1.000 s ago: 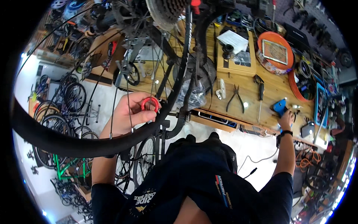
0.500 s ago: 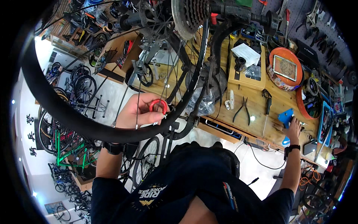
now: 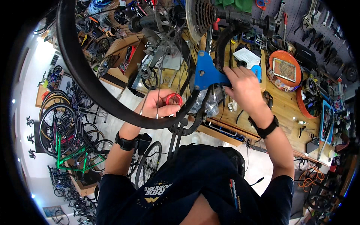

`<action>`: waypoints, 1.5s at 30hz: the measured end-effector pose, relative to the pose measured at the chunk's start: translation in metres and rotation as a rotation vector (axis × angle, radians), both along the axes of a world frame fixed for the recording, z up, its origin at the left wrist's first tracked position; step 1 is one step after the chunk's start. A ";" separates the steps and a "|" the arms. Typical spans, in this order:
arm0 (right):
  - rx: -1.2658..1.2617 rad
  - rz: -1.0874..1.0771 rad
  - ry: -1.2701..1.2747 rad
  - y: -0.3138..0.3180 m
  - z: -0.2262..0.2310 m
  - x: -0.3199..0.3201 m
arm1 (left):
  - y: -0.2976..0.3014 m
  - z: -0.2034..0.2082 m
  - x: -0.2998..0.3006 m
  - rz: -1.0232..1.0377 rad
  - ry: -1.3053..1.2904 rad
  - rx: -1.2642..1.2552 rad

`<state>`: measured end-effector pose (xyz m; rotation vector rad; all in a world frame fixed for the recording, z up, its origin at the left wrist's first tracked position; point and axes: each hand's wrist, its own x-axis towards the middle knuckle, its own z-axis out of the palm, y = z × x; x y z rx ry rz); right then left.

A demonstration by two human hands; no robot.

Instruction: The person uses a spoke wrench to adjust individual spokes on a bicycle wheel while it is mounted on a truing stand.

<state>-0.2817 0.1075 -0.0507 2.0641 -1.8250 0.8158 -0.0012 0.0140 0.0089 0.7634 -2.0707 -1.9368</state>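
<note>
A black bicycle wheel (image 3: pixel 92 88) is mounted in a dark truing stand (image 3: pixel 222 43), its cassette (image 3: pixel 202 18) at the top. My left hand (image 3: pixel 159 107) reaches between the spokes near the rim's lower part, its fingers closed on a round red spoke wrench (image 3: pixel 180 100). Over the bench edge, beside the right side of the rim, my right hand (image 3: pixel 245 86) grips a flat blue spoke tension meter (image 3: pixel 210 73). The tool's broad end, with holes in it, points left toward the wheel; part of its body is hidden under my fingers.
On the wooden bench (image 3: pixel 281 112) lie an orange round tin (image 3: pixel 287 71), an open cardboard box with a white paper (image 3: pixel 246 57), a screwdriver (image 3: pixel 268 98) and a blue tray (image 3: pixel 326 122). Tools hang on the pegboard (image 3: pixel 292 11). Bicycles (image 3: pixel 56 123) stand at the left.
My right hand has lifted the blue spoke tension meter off the right of the bench and carried it left to the wheel. The left hand keeps the red spoke wrench; the view has shifted slightly.
</note>
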 end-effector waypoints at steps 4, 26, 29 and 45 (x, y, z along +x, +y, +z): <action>-0.025 0.022 0.019 -0.013 0.006 0.013 | 0.001 -0.006 0.001 0.021 0.000 0.013; -0.147 -0.172 0.239 -0.012 0.006 0.043 | -0.006 -0.021 0.005 0.043 -0.059 -0.103; -0.176 -0.222 0.242 -0.015 0.001 0.043 | -0.003 -0.017 0.001 0.048 -0.036 -0.093; -0.133 -0.138 0.100 -0.019 -0.008 0.032 | 0.001 -0.009 -0.009 0.026 -0.109 -0.115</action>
